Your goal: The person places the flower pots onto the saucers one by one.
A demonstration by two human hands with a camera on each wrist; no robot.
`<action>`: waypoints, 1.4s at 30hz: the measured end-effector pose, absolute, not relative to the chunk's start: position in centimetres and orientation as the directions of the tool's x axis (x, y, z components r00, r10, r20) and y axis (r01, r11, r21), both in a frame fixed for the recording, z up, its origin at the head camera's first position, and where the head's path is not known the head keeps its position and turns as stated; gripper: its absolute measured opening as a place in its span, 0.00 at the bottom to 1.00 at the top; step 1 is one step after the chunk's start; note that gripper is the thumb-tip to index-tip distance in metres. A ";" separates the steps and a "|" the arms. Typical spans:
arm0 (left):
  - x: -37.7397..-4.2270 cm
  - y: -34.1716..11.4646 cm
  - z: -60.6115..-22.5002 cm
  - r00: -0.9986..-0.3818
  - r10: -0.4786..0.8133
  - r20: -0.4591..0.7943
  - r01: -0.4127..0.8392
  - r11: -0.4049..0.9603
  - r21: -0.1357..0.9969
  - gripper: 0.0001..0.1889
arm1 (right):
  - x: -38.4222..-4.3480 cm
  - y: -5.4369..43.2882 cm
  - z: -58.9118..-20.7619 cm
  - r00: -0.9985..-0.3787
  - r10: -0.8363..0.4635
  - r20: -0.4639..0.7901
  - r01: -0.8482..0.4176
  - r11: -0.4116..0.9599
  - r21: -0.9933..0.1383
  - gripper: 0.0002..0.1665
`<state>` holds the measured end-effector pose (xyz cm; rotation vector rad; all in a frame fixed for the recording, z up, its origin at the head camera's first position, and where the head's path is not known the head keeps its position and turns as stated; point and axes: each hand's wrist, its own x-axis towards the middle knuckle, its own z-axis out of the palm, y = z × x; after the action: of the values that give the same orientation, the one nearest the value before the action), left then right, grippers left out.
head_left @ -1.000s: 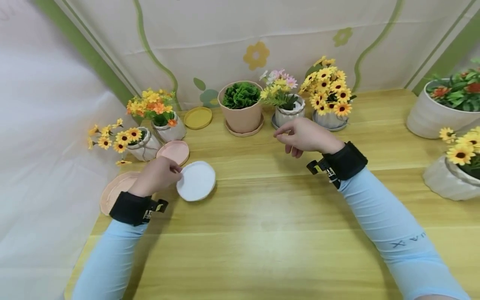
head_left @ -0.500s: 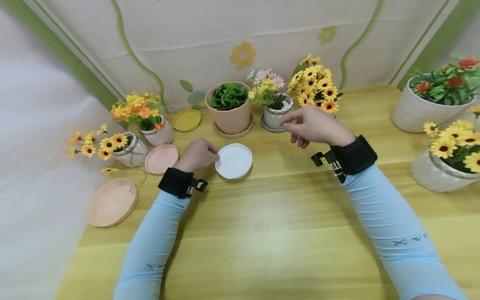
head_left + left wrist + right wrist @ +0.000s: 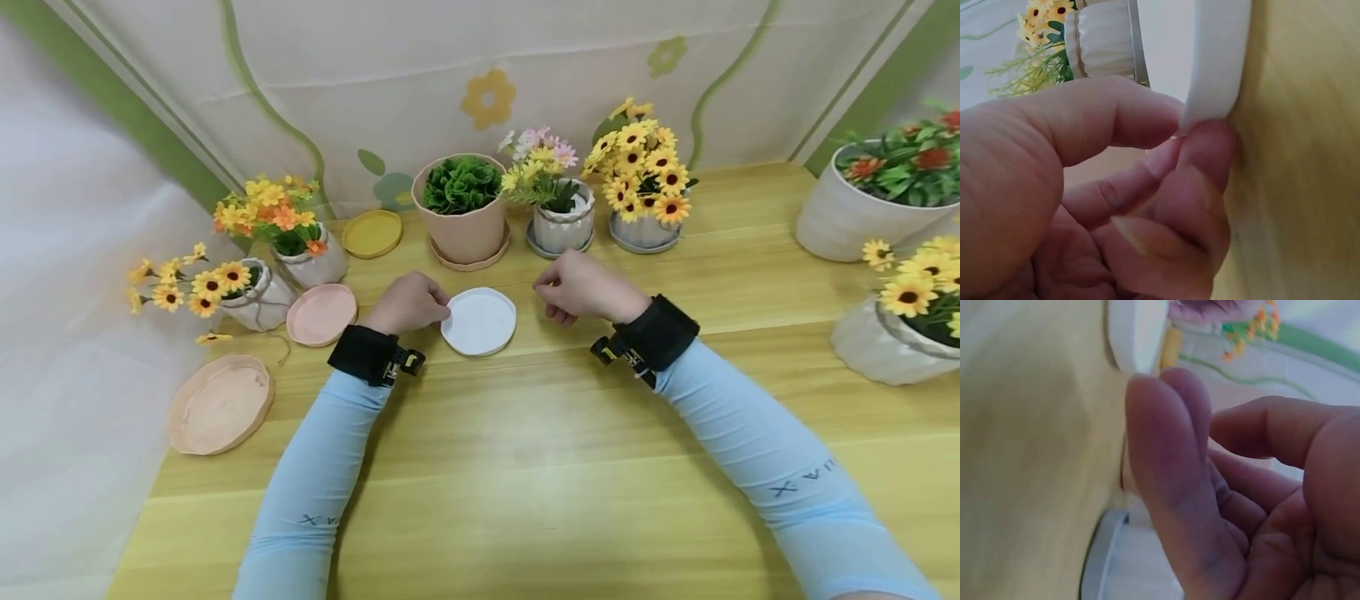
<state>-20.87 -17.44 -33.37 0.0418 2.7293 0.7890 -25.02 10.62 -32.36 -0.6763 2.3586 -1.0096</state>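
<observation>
My left hand pinches the left rim of a round white saucer between thumb and fingers. In the left wrist view, the saucer's edge sits between the thumb tip and the fingertips, just over the wood. To the saucer's right hovers my right hand, its fingers loosely bent and holding nothing. Closest to it stands a small whitish pot of pink and yellow flowers on a grey saucer. Behind the white saucer is a pink pot with a green plant, on a pink saucer.
Yellow daisies in a pot stand at the back. At left are an orange-flowered pot, a tipped daisy pot, a yellow saucer, a small pink saucer and a larger one. Large white pots occupy the right.
My left hand has carried the white saucer rightward from beside the pink saucers towards the table's middle. My right hand has drawn back from the flower pots, towards the white saucer.
</observation>
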 end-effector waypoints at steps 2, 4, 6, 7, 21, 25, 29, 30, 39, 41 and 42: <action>-20.9 -17.3 -33.4 -0.948 0.108 -0.298 -0.076 0.835 0.545 0.08 | -24.8 10.4 -32.6 -0.756 -0.609 -0.241 -0.258 0.614 -0.746 0.16; -21.0 -17.4 -33.5 -0.942 0.115 -0.315 -0.092 0.814 0.574 0.08 | -24.7 10.4 -32.8 -0.752 -0.613 -0.241 -0.268 0.618 -0.739 0.16; -21.0 -17.7 -33.7 -0.934 0.129 -0.332 -0.108 0.787 0.608 0.09 | -24.6 10.3 -32.9 -0.749 -0.621 -0.233 -0.283 0.616 -0.735 0.15; -21.0 -18.0 -33.7 -0.931 0.138 -0.339 -0.113 0.774 0.623 0.10 | -24.5 10.2 -32.9 -0.747 -0.624 -0.227 -0.292 0.616 -0.732 0.15; -18.9 -23.2 -33.8 -0.915 0.116 -0.387 -0.196 0.709 0.678 0.14 | -24.6 9.0 -31.3 -0.737 -0.658 -0.152 -0.340 0.555 -0.759 0.16; -18.8 -23.5 -33.8 -0.911 0.121 -0.395 -0.201 0.706 0.679 0.15 | -23.0 12.9 -30.0 -0.810 -0.579 -0.094 -0.314 0.563 -0.765 0.15; -19.0 -23.3 -33.8 -0.906 0.127 -0.403 -0.202 0.708 0.677 0.15 | -20.6 19.3 -29.2 -0.880 -0.469 -0.080 -0.269 0.629 -0.730 0.17; -19.1 -23.3 -33.8 -0.906 0.128 -0.404 -0.201 0.710 0.675 0.15 | -19.9 21.1 -29.2 -0.901 -0.426 -0.084 -0.246 0.661 -0.709 0.19; -19.6 -22.9 -33.8 -0.899 0.142 -0.415 -0.196 0.717 0.669 0.15 | -14.5 35.8 -33.1 -0.989 0.081 -0.120 0.139 0.764 -0.630 0.31; -19.8 -22.6 -33.9 -0.896 0.152 -0.417 -0.192 0.714 0.673 0.15 | -13.6 38.6 -34.3 -0.963 0.245 -0.112 0.257 0.707 -0.659 0.29; -20.0 -22.4 -33.9 -0.895 0.160 -0.416 -0.187 0.712 0.677 0.15 | -13.3 40.1 -34.9 -0.942 0.321 -0.095 0.297 0.671 -0.679 0.26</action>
<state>-19.95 -22.41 -33.91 -0.0207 2.4682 1.0448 -13.30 40.08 -34.94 0.5368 2.9017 -1.1705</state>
